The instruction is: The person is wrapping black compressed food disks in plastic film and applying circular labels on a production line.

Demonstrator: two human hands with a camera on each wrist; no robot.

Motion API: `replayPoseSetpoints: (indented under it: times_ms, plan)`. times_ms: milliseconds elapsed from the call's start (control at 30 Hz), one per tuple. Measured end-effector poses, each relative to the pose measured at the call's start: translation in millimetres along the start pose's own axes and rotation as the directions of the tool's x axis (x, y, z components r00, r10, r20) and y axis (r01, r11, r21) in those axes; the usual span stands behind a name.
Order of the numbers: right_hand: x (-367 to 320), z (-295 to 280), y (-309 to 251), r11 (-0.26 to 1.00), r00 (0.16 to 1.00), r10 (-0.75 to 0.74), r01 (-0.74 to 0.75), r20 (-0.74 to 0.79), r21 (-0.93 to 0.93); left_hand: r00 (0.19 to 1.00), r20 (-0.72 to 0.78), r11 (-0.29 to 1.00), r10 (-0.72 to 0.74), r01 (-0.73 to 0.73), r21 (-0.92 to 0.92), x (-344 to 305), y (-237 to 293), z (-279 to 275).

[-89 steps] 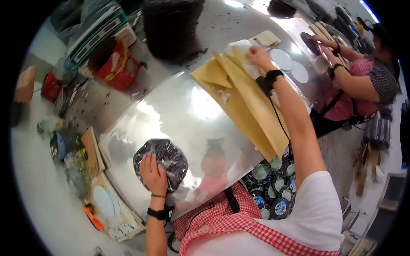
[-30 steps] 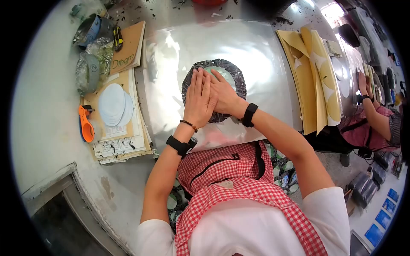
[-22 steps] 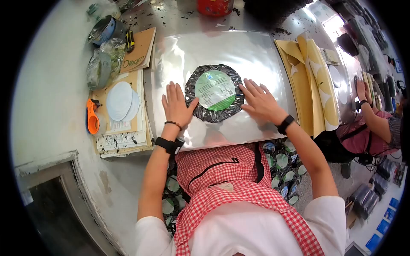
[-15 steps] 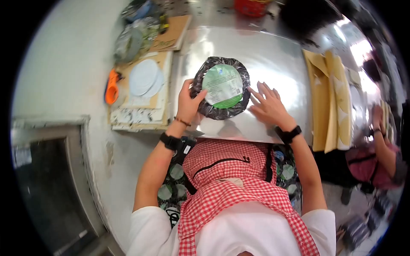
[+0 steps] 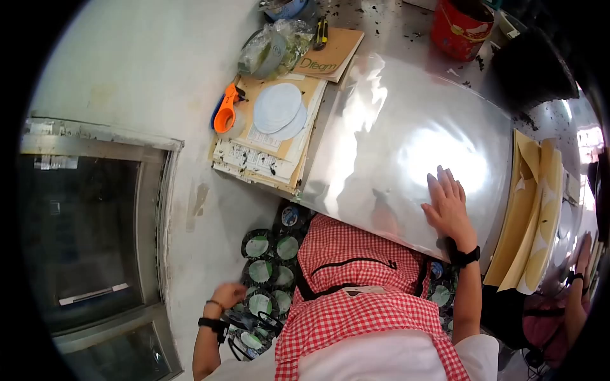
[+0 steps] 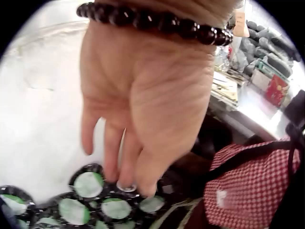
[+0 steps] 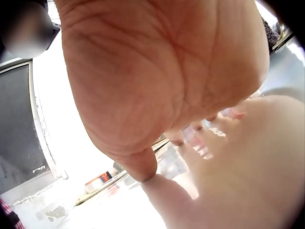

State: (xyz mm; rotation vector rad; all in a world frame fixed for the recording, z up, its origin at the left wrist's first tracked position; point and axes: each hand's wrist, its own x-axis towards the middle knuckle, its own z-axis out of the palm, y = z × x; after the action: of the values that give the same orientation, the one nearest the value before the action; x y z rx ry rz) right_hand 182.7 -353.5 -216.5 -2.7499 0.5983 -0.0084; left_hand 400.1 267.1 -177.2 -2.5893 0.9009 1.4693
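Beside the table's front edge my left hand (image 5: 225,295) hangs low with loosely bent fingers. The left wrist view shows the same hand (image 6: 147,95) with nothing in its palm, fingers pointing down over several round flat packs. These packs (image 5: 260,272) are wrapped in shiny black plastic with green-and-white round labels, crowded below the table. My right hand (image 5: 450,204) rests palm down, fingers straight, on a glossy smooth sheet (image 5: 438,95) covering the tabletop. Close up in the right wrist view, the right palm (image 7: 171,76) is mirrored in the sheet.
Left of the sheet, white paper discs (image 5: 277,108) lie on stacked papers near an orange-handled tool (image 5: 224,119) and a utility knife (image 5: 321,33). Behind stand a red bucket (image 5: 462,28) and a black heap (image 5: 537,66). Brown paper (image 5: 524,203) lies right, near another person's arm (image 5: 578,298).
The round pack, earlier flattened under both hands and then gripped at its edge by the left hand, is gone from the sheet. The left hand has moved down left; the right stays on the sheet.
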Motion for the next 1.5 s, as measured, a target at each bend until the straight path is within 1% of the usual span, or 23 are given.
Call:
replayPoseSetpoints:
  times_ms: [67,100,133,233,300,367,400,467,500,600,667,733,767,867,967,1100,1167,1233,1300,1367,1400,1467,1500]
  plan:
    - [-2.7,-2.2,2.3,1.000,1.000,-0.002,0.002,-0.003,-0.016,0.852,-0.494,0.982,0.176,-0.189,0.024,68.9,39.6,-49.6]
    - [-3.5,-1.6,2.1,1.000,1.000,-0.003,0.003,0.011,-0.015,0.804,-0.575,0.985,0.148,-0.175,0.008,98.2,93.4,-96.2]
    - [-3.3,-0.7,1.5,1.000,1.000,0.000,0.000,0.020,-0.014,0.642,-0.696,0.940,0.322,-0.306,0.152,136.4,113.4,-127.6]
    - [-7.3,-1.2,4.4,1.000,0.999,0.012,-0.012,0.034,-0.019,0.308,-0.821,0.823,0.481,-0.482,0.301,232.7,189.5,-225.9]
    - [-12.6,-10.8,4.2,1.000,0.999,0.017,-0.017,0.045,0.019,0.233,-0.886,0.868,0.400,-0.407,0.285,297.2,199.0,-260.4]
    - [-26.9,-16.9,17.7,0.985,0.996,-0.089,0.089,-0.007,0.150,0.368,-0.899,0.923,0.238,-0.374,0.091,346.3,185.4,-264.9]
    - [-29.8,-35.9,32.2,0.994,0.999,-0.019,0.025,-0.049,0.110,0.307,-0.930,0.876,0.203,-0.482,0.033,370.8,175.3,-259.4]
    - [-22.3,-87.6,49.1,0.987,0.988,0.002,0.023,-0.156,0.159,0.346,-0.922,0.841,0.174,-0.539,-0.043,371.2,177.0,-257.9]
    - [-9.5,-126.9,59.9,0.972,0.953,0.204,-0.170,-0.225,0.160,0.394,-0.911,0.861,0.122,-0.499,-0.100,365.6,178.9,-256.7]
    - [49.1,-223.0,141.3,0.993,0.642,0.039,-0.108,-0.766,-0.040,0.391,-0.915,0.866,0.097,-0.486,-0.116,348.8,196.1,-253.5]
    - [96.4,-273.3,213.4,0.987,0.432,0.081,-0.158,-0.898,0.013,0.386,-0.921,0.885,0.046,-0.444,-0.141,338.4,209.5,-252.7]
    - [132.3,-303.3,266.3,0.930,0.371,0.104,-0.364,-0.923,-0.041,0.364,-0.931,0.885,0.038,-0.444,-0.138,343.9,207.4,-247.7]
    - [144.7,-307.6,284.7,0.932,0.371,0.105,-0.360,-0.923,-0.039,0.344,-0.938,0.888,0.033,-0.441,-0.131,346.2,206.5,-247.1]
    - [168.0,-305.0,303.9,0.848,0.662,0.164,-0.474,-0.731,-0.239,0.293,-0.956,0.895,0.034,-0.435,-0.101,343.7,211.9,-243.2]
    - [173.3,-305.9,301.1,0.813,0.702,0.185,-0.503,-0.687,-0.294,0.256,-0.965,0.911,0.049,-0.407,-0.062,349.3,206.5,-243.1]
    - [176.1,-311.6,316.1,0.754,0.797,0.120,-0.460,-0.592,-0.468,0.295,-0.955,0.915,0.019,-0.390,-0.103,353.4,199.4,-248.8]
    - [178.4,-315.2,300.4,0.725,0.783,0.185,-0.517,-0.594,-0.455,0.463,-0.880,0.868,-0.105,-0.389,-0.308,352.8,195.0,-257.9]
    - [169.2,-319.4,296.8,0.772,0.684,0.284,-0.578,-0.672,-0.263,0.514,-0.848,0.776,-0.131,-0.478,-0.411,357.6,167.5,-272.7]
    - [152.4,-327.7,314.5,0.782,0.102,0.425,-0.542,-0.899,0.308,0.549,-0.823,0.661,-0.146,-0.564,-0.494,346.6,150.4,-287.3]
    - [115.4,-342.4,330.7,0.781,-0.287,0.397,-0.393,-0.872,0.485,0.353,-0.930,0.663,-0.103,-0.672,-0.329,311.9,140.3,-306.9]
    - [87.7,-351.0,338.6,0.779,-0.386,0.404,-0.330,-0.829,0.533,0.355,-0.929,0.665,-0.101,-0.671,-0.329,302.3,127.4,-312.1]
    - [33.5,-358.9,331.4,0.723,-0.497,0.420,-0.323,-0.760,0.611,0.543,-0.835,0.343,-0.086,-0.771,-0.537,282.4,99.0,-318.0]
    - [8.3,-351.8,336.3,0.756,-0.467,0.344,-0.378,-0.815,0.535,0.547,-0.833,0.346,-0.087,-0.768,-0.540,262.5,122.0,-313.7]
